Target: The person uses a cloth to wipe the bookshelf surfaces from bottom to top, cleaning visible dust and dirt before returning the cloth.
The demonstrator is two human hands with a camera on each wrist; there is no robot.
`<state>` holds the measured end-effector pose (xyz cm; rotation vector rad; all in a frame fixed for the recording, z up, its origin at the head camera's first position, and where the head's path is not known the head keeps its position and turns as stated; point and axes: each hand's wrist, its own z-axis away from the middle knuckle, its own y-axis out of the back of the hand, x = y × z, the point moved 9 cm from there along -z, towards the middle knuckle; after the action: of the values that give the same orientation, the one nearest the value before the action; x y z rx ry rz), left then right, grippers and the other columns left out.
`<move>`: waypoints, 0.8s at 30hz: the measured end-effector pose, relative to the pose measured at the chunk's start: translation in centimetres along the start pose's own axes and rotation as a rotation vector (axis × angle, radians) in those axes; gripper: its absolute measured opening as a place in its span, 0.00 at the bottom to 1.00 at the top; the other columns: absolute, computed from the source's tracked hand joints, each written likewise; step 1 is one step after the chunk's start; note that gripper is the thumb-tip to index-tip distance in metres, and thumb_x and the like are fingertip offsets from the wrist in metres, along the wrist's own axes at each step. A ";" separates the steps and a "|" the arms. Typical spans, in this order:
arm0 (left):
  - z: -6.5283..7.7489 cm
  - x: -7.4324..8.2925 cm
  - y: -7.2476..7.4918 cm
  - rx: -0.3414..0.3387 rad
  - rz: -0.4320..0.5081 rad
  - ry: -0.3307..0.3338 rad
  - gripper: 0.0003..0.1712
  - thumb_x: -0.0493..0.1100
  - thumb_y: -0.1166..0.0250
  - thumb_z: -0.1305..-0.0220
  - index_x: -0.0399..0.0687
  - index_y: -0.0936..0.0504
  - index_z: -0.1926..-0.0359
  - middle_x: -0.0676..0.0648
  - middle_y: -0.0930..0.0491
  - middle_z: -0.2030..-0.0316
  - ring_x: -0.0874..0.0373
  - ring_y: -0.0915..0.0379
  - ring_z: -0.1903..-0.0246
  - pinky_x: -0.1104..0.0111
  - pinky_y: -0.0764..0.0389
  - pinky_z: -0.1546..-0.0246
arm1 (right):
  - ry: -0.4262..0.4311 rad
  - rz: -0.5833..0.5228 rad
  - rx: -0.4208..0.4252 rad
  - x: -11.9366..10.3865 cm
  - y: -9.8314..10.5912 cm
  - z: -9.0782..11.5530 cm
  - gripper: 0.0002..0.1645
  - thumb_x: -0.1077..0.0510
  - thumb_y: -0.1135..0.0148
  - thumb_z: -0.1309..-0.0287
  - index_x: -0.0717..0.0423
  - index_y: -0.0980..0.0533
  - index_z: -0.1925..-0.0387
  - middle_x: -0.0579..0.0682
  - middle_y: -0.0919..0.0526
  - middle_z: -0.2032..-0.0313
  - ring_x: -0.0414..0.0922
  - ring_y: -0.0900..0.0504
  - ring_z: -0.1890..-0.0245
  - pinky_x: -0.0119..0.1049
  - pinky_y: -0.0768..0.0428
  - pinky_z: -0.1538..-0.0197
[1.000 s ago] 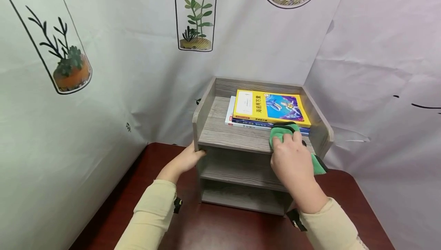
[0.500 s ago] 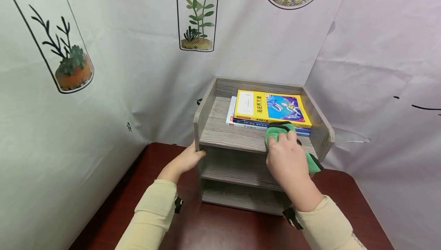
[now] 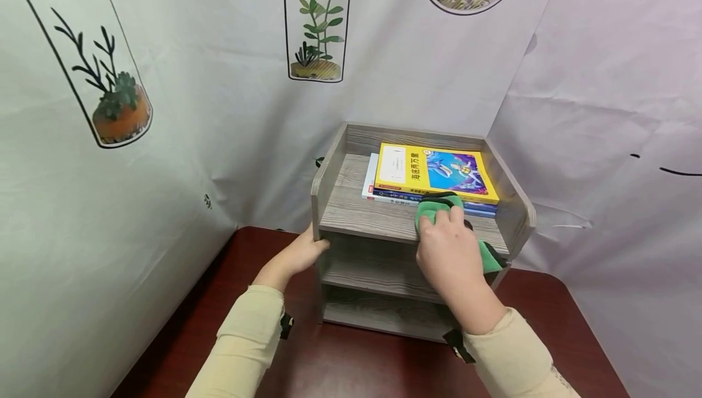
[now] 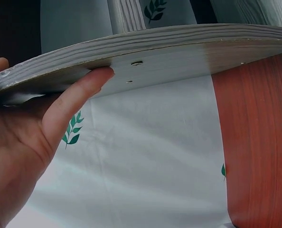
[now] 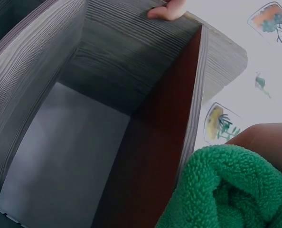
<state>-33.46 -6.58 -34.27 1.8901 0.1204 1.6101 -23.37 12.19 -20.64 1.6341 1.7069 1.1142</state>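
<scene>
A grey wood-grain desktop shelf [image 3: 353, 215] stands on the table. My left hand [image 3: 296, 256] holds its left side panel just below the top board. In the left wrist view, the thumb of that hand [image 4: 24, 147] lies along one face near the edge; the other fingers are mostly hidden. My right hand [image 3: 451, 256] grips a green cloth with black edging [image 3: 426, 210] at the front of the top board, close to the books. Part of the cloth hangs out to the right of the hand. Its terry loops show in the right wrist view, where the cloth [image 5: 198, 190] is bunched.
A yellow book [image 3: 400, 166] tops a small stack on the upper board, between raised sides and back. Two lower compartments face me. Dark red table [image 3: 351, 367] surrounds the base. White sheeting with plant drawings [image 3: 230, 99] hangs close behind and at both sides.
My right hand has slid left along the front of the top board with the cloth. The left hand keeps its hold on the side panel, and the books have stayed put.
</scene>
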 end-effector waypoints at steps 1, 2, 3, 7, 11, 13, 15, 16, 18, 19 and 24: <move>0.0 0.0 0.0 0.000 0.002 0.000 0.43 0.38 0.54 0.38 0.46 0.68 0.28 0.35 0.57 0.31 0.41 0.54 0.34 0.46 0.47 0.40 | 0.003 -0.001 0.001 -0.1 0.0 0.0 0.13 0.62 0.38 0.53 0.65 0.21 0.64 0.64 0.23 0.70 0.54 0.34 0.69 0.44 0.26 0.80; 0.0 -0.1 0.0 0.000 0.003 0.001 0.43 0.38 0.54 0.38 0.46 0.68 0.28 0.35 0.57 0.31 0.42 0.54 0.34 0.46 0.47 0.40 | 0.006 -0.001 0.002 -0.2 0.0 -0.1 0.13 0.62 0.38 0.53 0.65 0.21 0.64 0.64 0.23 0.70 0.54 0.34 0.68 0.44 0.26 0.80; 0.0 -0.1 0.0 -0.001 0.002 0.004 0.43 0.38 0.54 0.38 0.46 0.68 0.28 0.35 0.57 0.30 0.42 0.54 0.34 0.46 0.47 0.40 | 0.008 -0.002 0.004 -0.3 0.0 -0.1 0.12 0.62 0.39 0.53 0.65 0.21 0.64 0.64 0.23 0.70 0.54 0.34 0.68 0.44 0.26 0.80; 0.0 -0.2 0.0 -0.003 0.000 0.015 0.43 0.39 0.54 0.38 0.47 0.69 0.28 0.36 0.58 0.30 0.42 0.54 0.34 0.46 0.47 0.40 | 0.013 -0.006 0.005 -0.7 0.0 -0.2 0.12 0.62 0.39 0.53 0.64 0.21 0.65 0.63 0.23 0.70 0.54 0.34 0.68 0.44 0.27 0.79; 0.0 -0.1 -0.1 -0.010 -0.006 0.022 0.44 0.39 0.54 0.37 0.49 0.70 0.28 0.37 0.59 0.30 0.43 0.55 0.34 0.46 0.47 0.40 | 0.022 -0.005 0.017 -1.1 0.1 -0.4 0.10 0.62 0.39 0.53 0.64 0.21 0.66 0.63 0.23 0.70 0.54 0.34 0.69 0.44 0.27 0.80; 0.0 -0.1 -0.1 -0.009 -0.009 0.023 0.44 0.40 0.53 0.38 0.49 0.69 0.28 0.37 0.59 0.30 0.43 0.55 0.34 0.47 0.47 0.40 | 0.028 -0.005 0.025 -1.4 0.1 -0.5 0.10 0.63 0.39 0.53 0.64 0.21 0.66 0.63 0.23 0.71 0.54 0.34 0.69 0.44 0.27 0.79; 0.0 0.0 -0.1 -0.004 -0.013 0.016 0.44 0.39 0.53 0.38 0.48 0.69 0.28 0.36 0.58 0.30 0.43 0.54 0.34 0.47 0.47 0.40 | 0.034 -0.007 0.030 -1.6 0.2 -0.5 0.10 0.63 0.39 0.53 0.64 0.21 0.66 0.63 0.23 0.71 0.54 0.33 0.69 0.44 0.27 0.80; 0.0 0.0 0.0 -0.002 -0.014 0.013 0.44 0.39 0.53 0.38 0.48 0.68 0.28 0.36 0.57 0.30 0.43 0.54 0.34 0.47 0.47 0.40 | 0.036 -0.010 0.030 -1.7 0.2 -0.6 0.11 0.62 0.39 0.54 0.64 0.21 0.66 0.63 0.23 0.71 0.54 0.33 0.69 0.44 0.26 0.80; 0.0 0.1 0.0 0.002 -0.014 0.003 0.44 0.39 0.53 0.39 0.47 0.68 0.28 0.36 0.57 0.30 0.43 0.53 0.35 0.47 0.46 0.40 | 0.040 -0.015 0.029 -2.0 0.2 -0.7 0.11 0.62 0.38 0.54 0.64 0.21 0.66 0.63 0.23 0.71 0.54 0.33 0.69 0.44 0.26 0.80; -0.1 0.1 0.0 0.001 -0.013 -0.001 0.44 0.39 0.53 0.39 0.47 0.68 0.28 0.36 0.57 0.30 0.43 0.53 0.35 0.47 0.47 0.40 | 0.042 -0.016 0.029 -2.1 0.2 -0.7 0.11 0.62 0.38 0.54 0.64 0.21 0.66 0.63 0.23 0.70 0.54 0.33 0.69 0.44 0.26 0.80; -0.1 0.0 0.0 -0.001 -0.003 0.001 0.44 0.38 0.53 0.38 0.49 0.68 0.28 0.37 0.58 0.30 0.43 0.54 0.34 0.48 0.47 0.40 | 0.058 -0.020 0.037 -2.7 0.3 -0.9 0.11 0.62 0.38 0.54 0.64 0.21 0.67 0.63 0.23 0.70 0.53 0.34 0.69 0.43 0.27 0.80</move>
<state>-33.57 -6.47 -34.26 1.8874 0.1229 1.6089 -23.61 9.30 -20.35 1.6183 1.7866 1.1376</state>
